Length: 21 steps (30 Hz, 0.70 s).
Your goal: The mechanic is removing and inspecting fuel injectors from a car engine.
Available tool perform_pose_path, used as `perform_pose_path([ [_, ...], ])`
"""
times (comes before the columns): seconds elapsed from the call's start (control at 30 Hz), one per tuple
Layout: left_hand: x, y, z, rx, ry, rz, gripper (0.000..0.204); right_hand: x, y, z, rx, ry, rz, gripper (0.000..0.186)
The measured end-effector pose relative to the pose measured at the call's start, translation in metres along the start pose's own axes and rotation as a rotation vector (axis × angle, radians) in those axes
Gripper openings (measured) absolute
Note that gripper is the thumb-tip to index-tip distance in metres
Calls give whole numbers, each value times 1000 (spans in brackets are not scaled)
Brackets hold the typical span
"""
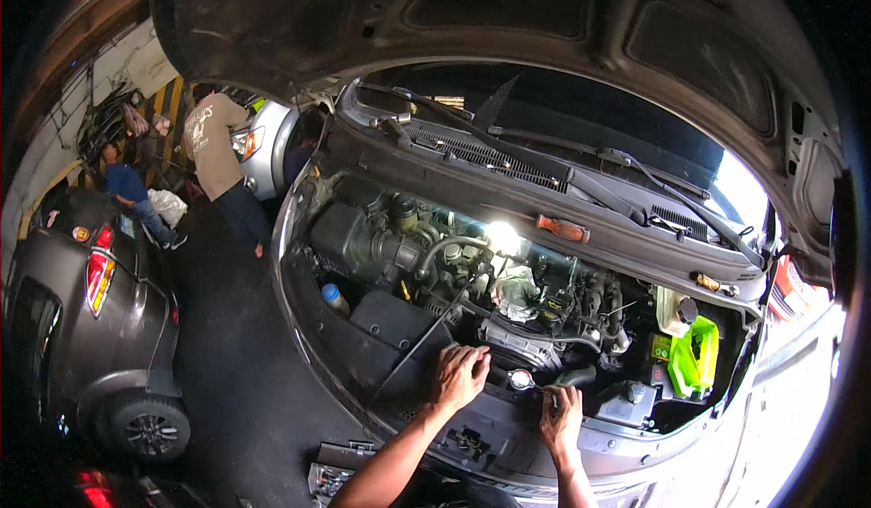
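Note:
Both of my hands are at the front edge of a car's engine bay, under a raised hood (508, 0). My left hand (461, 376) has its fingers bent and close together over the front panel, beside the thin hood prop rod (413, 356). Whatever is under those fingertips is hidden. To the right, my right hand (562, 415) is closed in a pinch at the panel's edge; I cannot make out what is in it. A silver radiator cap (521, 379) sits between the two hands. Behind it lies the engine (522, 340), with a crumpled whitish cloth (515, 292) on top.
A screwdriver with an orange handle (562, 229) lies on the cowl below the windshield. A bright lamp (502, 234) shines at the back of the bay. A lime-green container (695, 358) stands at right. At left are a parked dark car (91, 327) and two people (218, 145).

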State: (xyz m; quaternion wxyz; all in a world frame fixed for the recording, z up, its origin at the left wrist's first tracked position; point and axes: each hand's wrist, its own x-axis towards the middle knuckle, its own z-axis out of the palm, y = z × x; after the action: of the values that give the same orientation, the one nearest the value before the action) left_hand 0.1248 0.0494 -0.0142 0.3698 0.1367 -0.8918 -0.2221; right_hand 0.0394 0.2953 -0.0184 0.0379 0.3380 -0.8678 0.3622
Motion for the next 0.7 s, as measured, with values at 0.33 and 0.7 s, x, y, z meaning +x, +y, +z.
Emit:
perform_pose_path([
  [0.33, 291, -124, -66, -75, 372, 71, 23, -12, -12, 21, -240, 191, 107, 14],
  [0.7, 402, -249, -105, 134, 195, 55, 38, -12, -12, 23, -300, 264, 102, 17],
])
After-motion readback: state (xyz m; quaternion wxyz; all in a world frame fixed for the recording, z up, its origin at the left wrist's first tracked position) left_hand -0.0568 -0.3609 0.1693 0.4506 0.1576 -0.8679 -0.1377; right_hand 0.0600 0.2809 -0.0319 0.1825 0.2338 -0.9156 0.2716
